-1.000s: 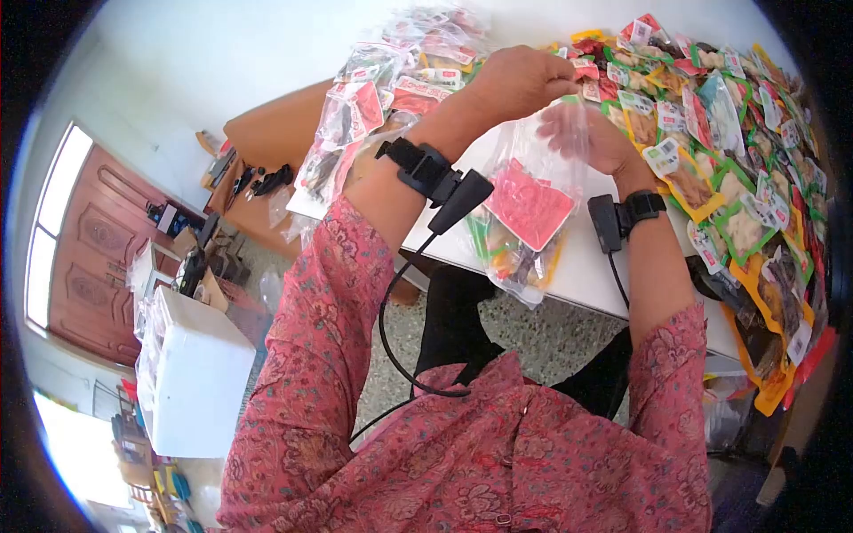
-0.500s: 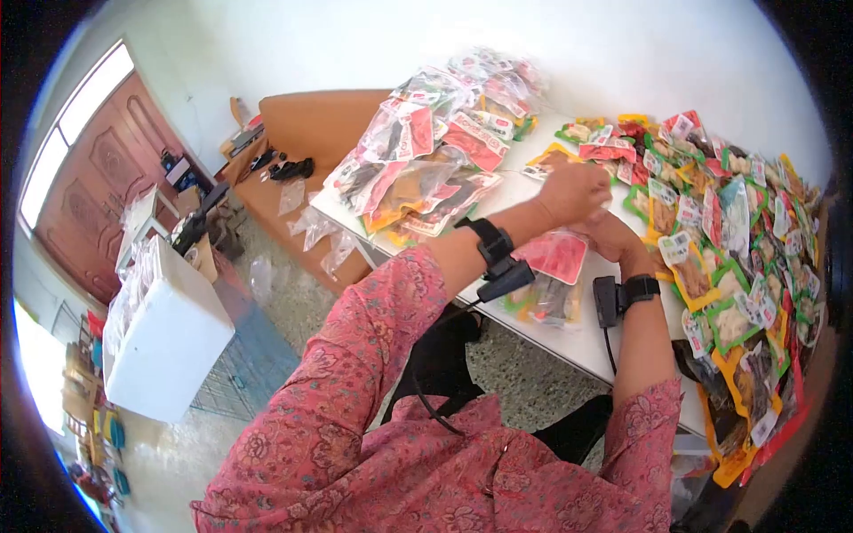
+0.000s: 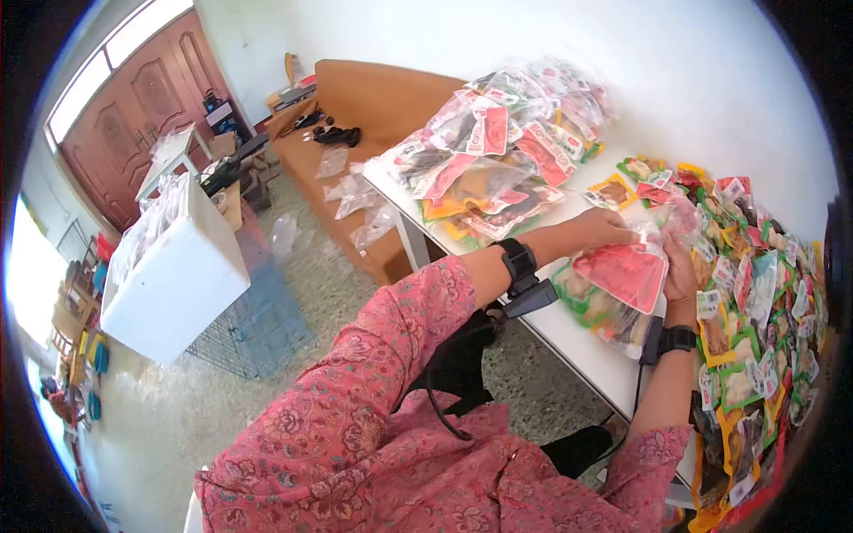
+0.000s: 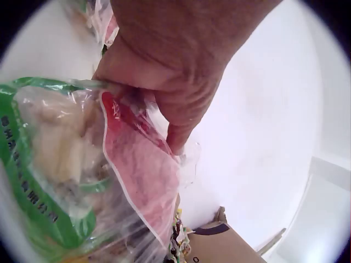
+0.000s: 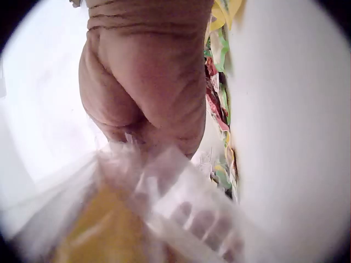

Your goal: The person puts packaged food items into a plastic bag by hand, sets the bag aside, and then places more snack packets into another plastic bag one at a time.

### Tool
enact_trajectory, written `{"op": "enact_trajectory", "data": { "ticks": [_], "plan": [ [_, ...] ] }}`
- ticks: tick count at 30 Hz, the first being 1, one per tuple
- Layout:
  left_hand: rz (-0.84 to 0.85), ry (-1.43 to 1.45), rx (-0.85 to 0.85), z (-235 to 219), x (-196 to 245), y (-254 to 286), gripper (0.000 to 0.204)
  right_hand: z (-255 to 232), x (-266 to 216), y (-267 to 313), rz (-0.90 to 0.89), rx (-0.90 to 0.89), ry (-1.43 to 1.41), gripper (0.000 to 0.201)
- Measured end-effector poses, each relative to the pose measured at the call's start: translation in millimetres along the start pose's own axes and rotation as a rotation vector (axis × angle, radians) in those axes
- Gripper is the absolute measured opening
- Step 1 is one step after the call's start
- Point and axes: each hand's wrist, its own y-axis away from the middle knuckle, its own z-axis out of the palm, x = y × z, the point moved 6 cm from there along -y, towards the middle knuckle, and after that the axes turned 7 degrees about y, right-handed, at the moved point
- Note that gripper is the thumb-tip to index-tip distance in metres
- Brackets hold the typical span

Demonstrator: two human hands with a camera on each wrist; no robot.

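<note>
A clear plastic bag (image 3: 626, 330) hangs between my hands over the table's front edge. Inside it are a red-and-pink packet (image 3: 629, 274) and a green-edged packet (image 3: 573, 300) with pale food; the left wrist view shows the green-edged packet (image 4: 52, 148) up close. My left hand (image 3: 597, 231) grips the gathered top of the bag, its fingers bent into the plastic. On the other side, my right hand (image 3: 680, 274) holds the bag's neck; its fingers (image 5: 204, 220) show through the film in the right wrist view.
Filled clear bags (image 3: 498, 151) are heaped at the table's far left. Loose food packets (image 3: 755, 311) cover the right side. A brown sofa (image 3: 391, 98) stands behind with empty plastic bags (image 3: 355, 195) on it. A white box (image 3: 182, 275) stands on a blue wire cage (image 3: 253, 329).
My left hand, raised above the bag a second ago, has come down to its top beside the right hand. The bag's loose upper part is now gathered. The head view has turned left.
</note>
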Motion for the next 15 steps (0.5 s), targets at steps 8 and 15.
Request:
{"op": "enact_trajectory", "data": {
  "ticks": [8, 15],
  "plan": [
    [0.173, -0.251, -0.267, 14, -2, -19, 0.031, -15, 9, 2, 0.005, -0.112, -0.097, 0.028],
    [0.867, -1.429, 0.026, -67, 79, -95, 0.017, -38, 18, -8, -0.028, -0.088, -0.291, 0.037]
  ]
}}
